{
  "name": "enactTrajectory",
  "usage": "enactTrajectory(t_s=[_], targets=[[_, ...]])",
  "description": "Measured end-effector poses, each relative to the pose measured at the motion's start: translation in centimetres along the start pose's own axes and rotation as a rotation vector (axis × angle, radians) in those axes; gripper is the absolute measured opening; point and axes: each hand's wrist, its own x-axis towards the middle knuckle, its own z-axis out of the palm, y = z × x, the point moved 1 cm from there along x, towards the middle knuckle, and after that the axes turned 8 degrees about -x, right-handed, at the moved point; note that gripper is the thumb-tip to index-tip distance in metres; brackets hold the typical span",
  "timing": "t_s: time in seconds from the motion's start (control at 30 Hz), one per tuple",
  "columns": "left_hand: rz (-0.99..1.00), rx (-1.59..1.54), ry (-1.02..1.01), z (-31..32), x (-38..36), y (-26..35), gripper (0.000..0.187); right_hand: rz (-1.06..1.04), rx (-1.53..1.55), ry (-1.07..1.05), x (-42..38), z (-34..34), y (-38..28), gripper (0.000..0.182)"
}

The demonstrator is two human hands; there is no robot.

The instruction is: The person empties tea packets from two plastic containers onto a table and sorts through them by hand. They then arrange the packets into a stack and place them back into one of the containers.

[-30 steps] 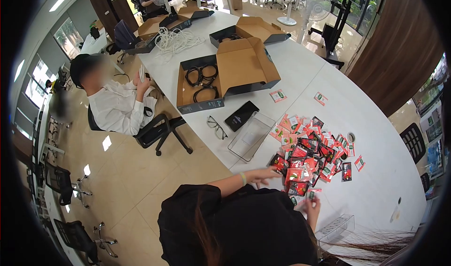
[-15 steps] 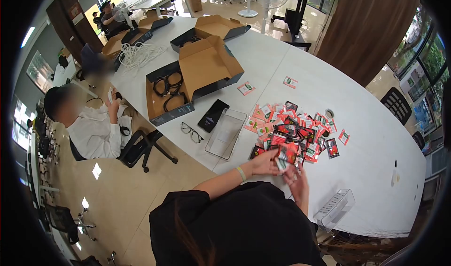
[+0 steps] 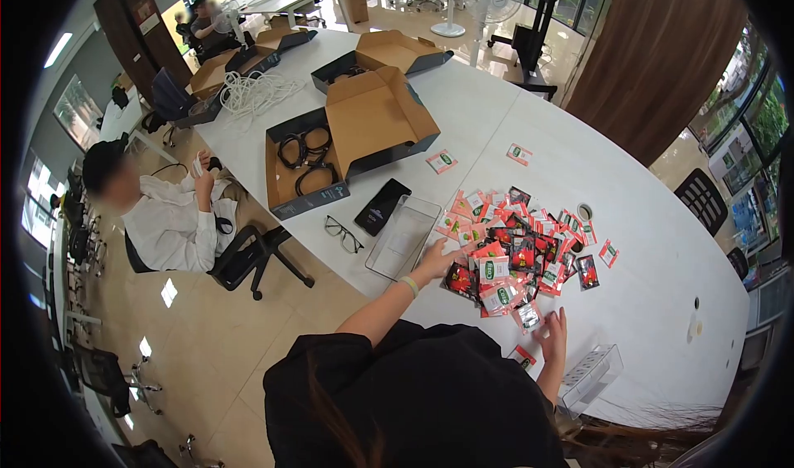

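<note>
A heap of small red, white and black sachets (image 3: 523, 251) lies on the white table in front of me. Some carry a green label. At the heap's left edge is my left hand (image 3: 436, 261), its fingers stretched toward the sachets, with nothing seen in its grip. My right hand (image 3: 552, 336) is by the near side of the heap, open with fingers apart, close to a silvery sachet (image 3: 527, 317). Another red sachet (image 3: 522, 357) lies beside that hand, partly covered by my sleeve. Left of the heap stands a clear plastic tray (image 3: 404, 235).
A clear perforated bin (image 3: 591, 377) sits at the near right. Glasses (image 3: 343, 234), a phone (image 3: 383, 207) and an open cardboard box (image 3: 308, 158) with black cables are to the left. White cable (image 3: 252, 93) lies farther back. A seated person (image 3: 169, 220) is at the left edge.
The sachets that were in my hands now lie on the near part of the heap. My hands have moved apart, the left to the heap's left edge, the right toward the lower right.
</note>
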Motion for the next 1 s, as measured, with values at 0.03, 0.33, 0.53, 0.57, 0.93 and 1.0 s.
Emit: enactTrajectory(t_s=[0.03, 0.33, 0.53, 0.57, 0.93, 1.0], targets=[[-0.144, -0.199, -0.059, 0.8, -0.8, 1.2, 0.085, 0.035, 0.05, -0.04, 0.4, 1.0, -0.3, 0.071], [-0.102, -0.401, -0.601, 5.7, -0.9, 2.8, 0.085, -0.123, 0.325, -0.363, 2.0, 10.4, -2.0, 0.052], [-0.026, -0.342, -0.532, 6.6, -2.3, 5.0, 0.065, -0.097, 0.382, -0.425, 1.7, 10.5, -4.8, 0.041], [0.01, -0.431, -0.507, 6.7, -4.2, 7.3, 0.065, -0.227, 0.317, -0.358, 0.1, 11.5, -6.8, 0.043], [0.468, -0.169, -0.188, 6.0, -2.8, 12.2, 0.071, -0.445, -0.036, -0.043, 0.9, 6.1, -15.1, 0.058], [0.525, 0.017, -0.004, 4.8, 2.0, 9.1, 0.072, -0.356, -0.116, 0.133, 2.4, 3.2, -14.5, 0.059]])
